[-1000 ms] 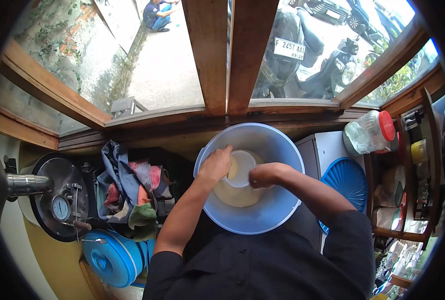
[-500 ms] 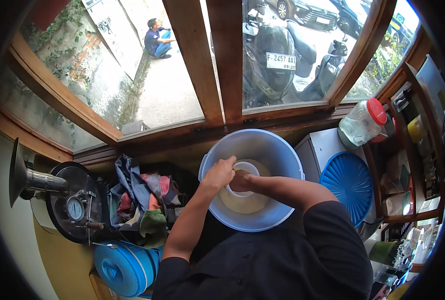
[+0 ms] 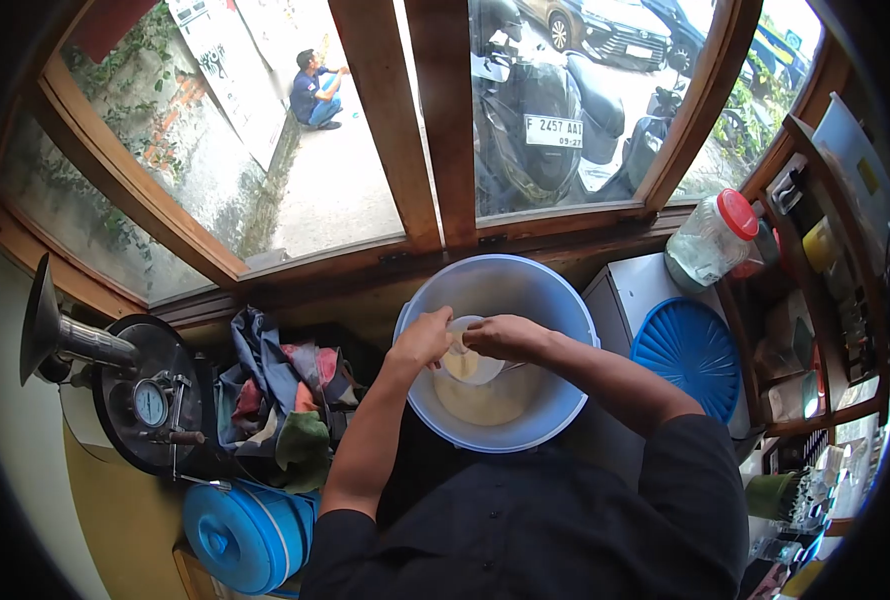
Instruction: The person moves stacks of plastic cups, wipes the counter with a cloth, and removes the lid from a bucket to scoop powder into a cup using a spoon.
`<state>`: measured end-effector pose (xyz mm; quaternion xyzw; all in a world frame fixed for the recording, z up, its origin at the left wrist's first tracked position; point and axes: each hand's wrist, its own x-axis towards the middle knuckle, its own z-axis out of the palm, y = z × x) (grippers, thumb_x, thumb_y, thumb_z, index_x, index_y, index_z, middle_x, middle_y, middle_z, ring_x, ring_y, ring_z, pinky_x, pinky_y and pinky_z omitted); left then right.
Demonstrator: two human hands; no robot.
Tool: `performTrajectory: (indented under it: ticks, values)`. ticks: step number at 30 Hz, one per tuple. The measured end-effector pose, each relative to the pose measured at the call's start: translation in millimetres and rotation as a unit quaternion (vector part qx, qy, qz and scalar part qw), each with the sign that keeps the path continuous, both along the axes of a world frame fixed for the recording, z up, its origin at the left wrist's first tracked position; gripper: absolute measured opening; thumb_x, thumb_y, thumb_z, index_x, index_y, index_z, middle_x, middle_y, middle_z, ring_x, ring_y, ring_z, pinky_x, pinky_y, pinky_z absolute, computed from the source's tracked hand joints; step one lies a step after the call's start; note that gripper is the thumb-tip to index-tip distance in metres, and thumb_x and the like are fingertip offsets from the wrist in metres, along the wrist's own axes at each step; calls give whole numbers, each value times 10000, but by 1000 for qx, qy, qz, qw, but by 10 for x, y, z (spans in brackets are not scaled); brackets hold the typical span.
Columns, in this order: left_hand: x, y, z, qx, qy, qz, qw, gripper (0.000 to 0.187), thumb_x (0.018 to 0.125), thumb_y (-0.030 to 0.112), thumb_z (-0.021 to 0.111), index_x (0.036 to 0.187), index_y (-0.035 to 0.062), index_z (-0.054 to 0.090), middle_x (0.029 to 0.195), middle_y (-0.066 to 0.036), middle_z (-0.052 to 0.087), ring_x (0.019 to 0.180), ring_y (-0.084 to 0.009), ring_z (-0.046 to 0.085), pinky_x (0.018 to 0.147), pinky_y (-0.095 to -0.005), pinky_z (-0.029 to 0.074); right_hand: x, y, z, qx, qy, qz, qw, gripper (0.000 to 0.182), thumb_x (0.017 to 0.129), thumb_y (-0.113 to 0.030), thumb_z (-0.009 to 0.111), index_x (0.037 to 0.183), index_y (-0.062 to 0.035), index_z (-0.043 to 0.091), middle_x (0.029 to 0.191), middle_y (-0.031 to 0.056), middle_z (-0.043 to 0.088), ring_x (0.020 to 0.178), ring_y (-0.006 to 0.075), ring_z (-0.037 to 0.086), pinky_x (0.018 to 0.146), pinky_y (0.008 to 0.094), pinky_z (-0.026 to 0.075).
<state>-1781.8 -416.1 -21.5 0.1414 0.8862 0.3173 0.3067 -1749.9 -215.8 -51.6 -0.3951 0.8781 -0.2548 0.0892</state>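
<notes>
A large light-blue bucket (image 3: pixel 571 300) stands in front of me with a pale beige substance (image 3: pixel 495 402) at its bottom. Inside its mouth is a small white tub (image 3: pixel 485 372), with some of the same pale stuff in it. My left hand (image 3: pixel 425 338) grips the tub's left rim, fingers closed. My right hand (image 3: pixel 505 338) is over the tub's upper right side, its fingers pinched together. Whether they hold the rim or something small cannot be made out.
A blue lid (image 3: pixel 687 360) and a red-capped jar (image 3: pixel 710 240) sit to the right. On the left are a pile of cloths (image 3: pixel 290 390), a metal vessel with a gauge (image 3: pixel 150 402) and a blue lidded container (image 3: pixel 230 540). Windows face me; a person (image 3: pixel 315 92) crouches outside.
My right hand has come up out of the white tub to its rim, fingers now pinched. The tub's inside now shows more. My left hand has shifted slightly left and down.
</notes>
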Motion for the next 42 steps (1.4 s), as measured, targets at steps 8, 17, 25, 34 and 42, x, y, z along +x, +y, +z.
performTrajectory:
  ticks: [8, 17, 25, 34, 42]
  values:
    - [72, 123, 12, -7, -14, -18, 1000, 265, 895, 42, 527, 1154, -12, 516, 931, -217, 680, 614, -282, 711, 507, -363, 585, 175, 291, 122, -36, -66, -122, 990, 135, 847, -175, 651, 906, -131, 765, 891, 88, 633, 947, 281, 623, 840, 382, 518]
    - [150, 241, 93, 16, -12, -23, 1000, 117, 885, 38, 534, 980, -12, 488, 839, -175, 635, 588, -270, 701, 494, -357, 591, 393, 591, 57, -23, -73, -206, 976, 145, 824, -155, 681, 910, -75, 766, 876, 122, 655, 910, 298, 630, 836, 399, 508]
    - [193, 398, 111, 15, -32, -18, 999, 103, 876, 50, 531, 951, -10, 494, 836, -164, 634, 599, -269, 705, 499, -355, 592, 626, 809, 228, -205, -170, -251, 931, 191, 900, -167, 675, 998, -16, 737, 867, 89, 631, 855, 223, 622, 787, 349, 496]
    - [100, 356, -158, 6, -67, 9, 998, 125, 864, 24, 555, 961, -39, 505, 816, -173, 649, 602, -264, 708, 473, -359, 594, 1995, 2022, 847, -210, 49, -549, 808, 122, 894, -53, 679, 997, -40, 742, 813, 41, 586, 791, 141, 541, 704, 283, 430]
    - [50, 385, -238, -65, -83, -5, 994, 147, 865, 23, 531, 994, -48, 522, 818, -216, 678, 605, -279, 713, 496, -351, 587, 2627, 2442, -78, -124, 165, -685, 699, 153, 866, -69, 687, 1009, -51, 739, 806, 84, 610, 828, 255, 545, 787, 353, 450]
